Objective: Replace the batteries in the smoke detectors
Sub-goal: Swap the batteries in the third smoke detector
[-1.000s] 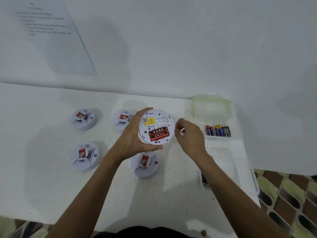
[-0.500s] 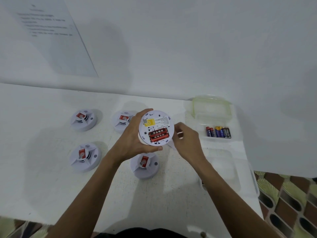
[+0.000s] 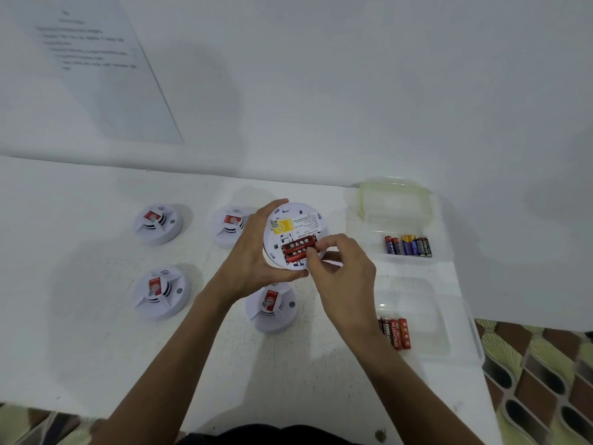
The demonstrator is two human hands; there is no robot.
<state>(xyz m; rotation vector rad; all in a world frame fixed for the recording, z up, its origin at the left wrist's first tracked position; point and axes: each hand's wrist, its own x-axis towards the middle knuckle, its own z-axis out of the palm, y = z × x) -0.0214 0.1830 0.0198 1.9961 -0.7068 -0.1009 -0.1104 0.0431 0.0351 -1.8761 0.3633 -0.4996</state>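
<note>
Right hand (image 3: 346, 277) moved in, fingers (image 3: 330, 244) pinching red batteries (image 3: 295, 247) in smoke detector (image 3: 303, 216).

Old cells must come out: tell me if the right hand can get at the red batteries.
Likely yes: the right hand is at the red batteries, which lie uncovered in the detector the left hand holds.

held detector (image 3: 293, 234): back up | red batteries (image 3: 296, 248): seated in bay

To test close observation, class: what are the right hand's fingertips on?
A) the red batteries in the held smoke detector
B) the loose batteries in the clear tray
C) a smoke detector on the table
A: the right hand pinches the red batteries inside the smoke detector that the left hand holds.
</note>
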